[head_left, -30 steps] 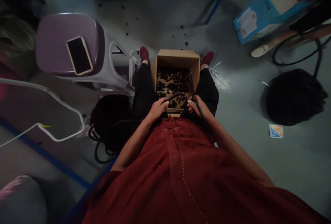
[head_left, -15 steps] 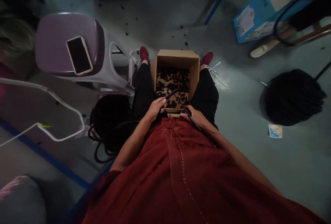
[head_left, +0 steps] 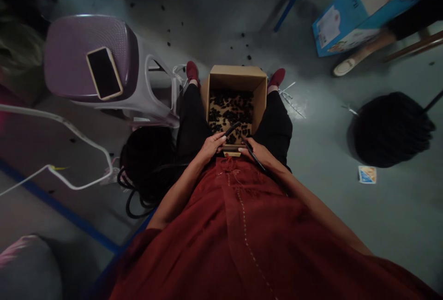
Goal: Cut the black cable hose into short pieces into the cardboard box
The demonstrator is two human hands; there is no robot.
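Note:
Between my legs stands an open cardboard box (head_left: pixel 238 70) with many small black pieces (head_left: pixel 238 106) scattered over its bottom. My left hand (head_left: pixel 211 147), at the near left edge of the box, is closed on a black cable (head_left: pixel 231 129), whose end points up and right over the box. At the near right edge, my right hand (head_left: pixel 259 152) is closed round a thin dark tool (head_left: pixel 254 153) that slants towards the cable's end. The details of the tool's tip are too small to make out.
A purple stool (head_left: pixel 69 55) at the left carries a phone (head_left: pixel 104 73). Bundles of black cable lie beside my left leg (head_left: pixel 148 161) and on the right floor (head_left: pixel 391 129). A blue carton (head_left: pixel 342 23) stands at the upper right near another person's foot (head_left: pixel 360 55).
My left hand and the cable have shifted slightly nearer to me and to the right. The tool has tilted a little in my right hand. The other person's foot has moved slightly.

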